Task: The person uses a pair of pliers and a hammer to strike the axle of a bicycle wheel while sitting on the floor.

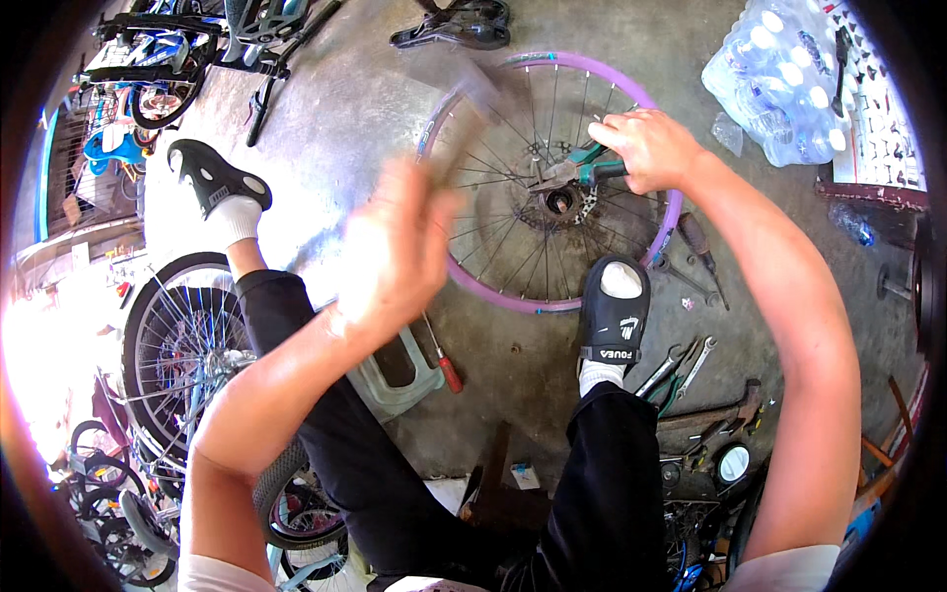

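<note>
A bicycle wheel with a purple rim (590,65) lies flat on the floor in front of me. My right hand (651,150) is closed round the green handles of a pair of pliers (604,170). Their metal jaws rest at the wheel's hub (560,202); what exactly they grip there is too small to tell. My left hand (400,242), smeared by motion, is raised over the wheel's left side. In it is a hammer (462,138), also blurred, its head toward the far edge of the rim.
A red-handled screwdriver (449,371) lies near a grey-green plastic piece (409,380). Wrenches (697,367) and another hammer (725,414) lie right of my foot. Shrink-wrapped bottles (779,84) stand far right, a black saddle (459,25) at the back, bicycles (187,355) at left.
</note>
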The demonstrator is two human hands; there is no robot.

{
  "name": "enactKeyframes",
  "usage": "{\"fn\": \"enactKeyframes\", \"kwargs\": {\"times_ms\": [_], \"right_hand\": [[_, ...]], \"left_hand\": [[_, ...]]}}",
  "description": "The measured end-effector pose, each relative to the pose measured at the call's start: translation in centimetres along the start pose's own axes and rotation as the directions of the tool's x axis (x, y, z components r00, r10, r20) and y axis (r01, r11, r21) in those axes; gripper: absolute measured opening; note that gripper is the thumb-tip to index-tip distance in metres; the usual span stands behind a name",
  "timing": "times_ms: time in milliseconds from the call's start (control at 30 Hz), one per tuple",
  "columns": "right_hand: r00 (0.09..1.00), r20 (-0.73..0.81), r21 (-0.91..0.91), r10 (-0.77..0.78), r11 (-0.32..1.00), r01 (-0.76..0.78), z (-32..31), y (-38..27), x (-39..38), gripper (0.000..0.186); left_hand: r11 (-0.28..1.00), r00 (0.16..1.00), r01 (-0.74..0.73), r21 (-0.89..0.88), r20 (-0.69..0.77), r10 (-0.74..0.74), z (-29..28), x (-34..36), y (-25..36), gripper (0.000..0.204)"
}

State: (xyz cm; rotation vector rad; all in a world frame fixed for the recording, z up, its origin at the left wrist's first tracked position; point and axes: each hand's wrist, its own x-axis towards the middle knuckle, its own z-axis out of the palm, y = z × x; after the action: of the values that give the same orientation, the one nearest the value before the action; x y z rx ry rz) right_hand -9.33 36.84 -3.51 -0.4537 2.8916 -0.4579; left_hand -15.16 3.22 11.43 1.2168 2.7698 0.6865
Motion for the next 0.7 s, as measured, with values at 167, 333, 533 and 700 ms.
{"fn": "enactKeyframes", "kwargs": {"times_ms": [167, 333, 533, 700], "right_hand": [[0.999, 0.042, -0.018, -0.020, 1.000, 0.021, 0.5, -0.1, 0.2, 0.051], [0.998, 0.034, -0.041, -0.044, 0.998, 0.045, -0.8, 0.4, 0.5, 0.051], [0.990, 0.104, -0.113, -0.096, 0.988, 0.108, -2.0, -0.5, 2.5, 0.045], [0.987, 0.125, -0.133, -0.101, 0.984, 0.117, -2.2, -0.3, 2.5, 0.047]], "left_hand": [[0.927, 0.930, 0.352, -0.131, 0.159, -0.331, -0.2, -1.7, 0.5, 0.034], [0.827, 0.927, 0.265, -0.496, -0.105, -0.360, -1.7, 0.2, 0.7, 0.035], [0.981, 0.978, 0.157, -0.112, -0.122, -0.171, 2.1, -3.6, -0.3, 0.030], [0.893, 0.934, 0.356, -0.274, 0.119, -0.336, 0.6, -3.5, -0.3, 0.035]]}}
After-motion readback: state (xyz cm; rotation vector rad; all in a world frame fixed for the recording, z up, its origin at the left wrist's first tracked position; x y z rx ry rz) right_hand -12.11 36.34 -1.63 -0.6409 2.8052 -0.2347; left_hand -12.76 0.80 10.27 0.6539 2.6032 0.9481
